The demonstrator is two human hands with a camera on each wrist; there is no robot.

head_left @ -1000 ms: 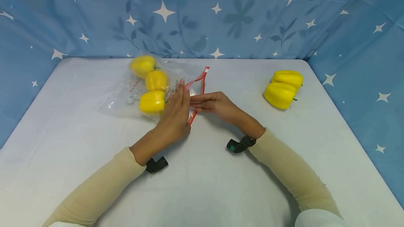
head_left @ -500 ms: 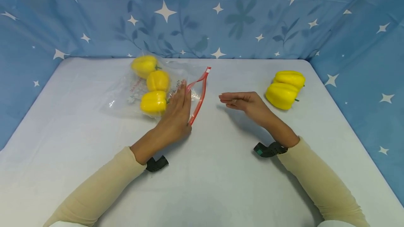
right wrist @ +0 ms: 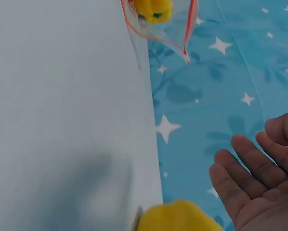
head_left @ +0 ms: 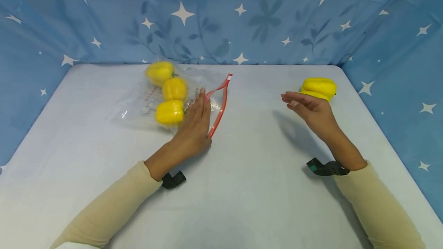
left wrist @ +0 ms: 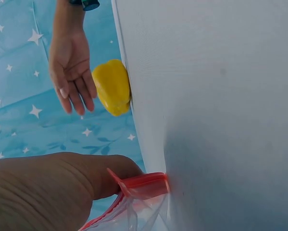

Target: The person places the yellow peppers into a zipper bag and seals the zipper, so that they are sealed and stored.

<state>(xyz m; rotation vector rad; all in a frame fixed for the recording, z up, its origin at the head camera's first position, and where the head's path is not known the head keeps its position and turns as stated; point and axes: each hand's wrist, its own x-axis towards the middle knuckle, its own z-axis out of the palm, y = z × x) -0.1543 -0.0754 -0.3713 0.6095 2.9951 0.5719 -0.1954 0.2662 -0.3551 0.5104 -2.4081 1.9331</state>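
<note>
A clear plastic zip bag with a red zip strip lies at the back left, three yellow bell peppers inside it. My left hand holds the bag at its mouth, fingers stretched along the upper layer; in the left wrist view the thumb is at the red rim. The mouth gapes toward the right. My right hand is raised with loosely bent fingers and nothing in it. Behind it stand two more yellow bell peppers, the nearer one mostly hidden by the hand in the head view.
The white table ends at the back against a blue curtain with white stars, which also hangs at both sides. A black wrist camera sits on the right wrist, another on the left.
My right hand has left the bag's mouth and moved right across the table to the two loose bell peppers. The left hand has stayed at the bag.
</note>
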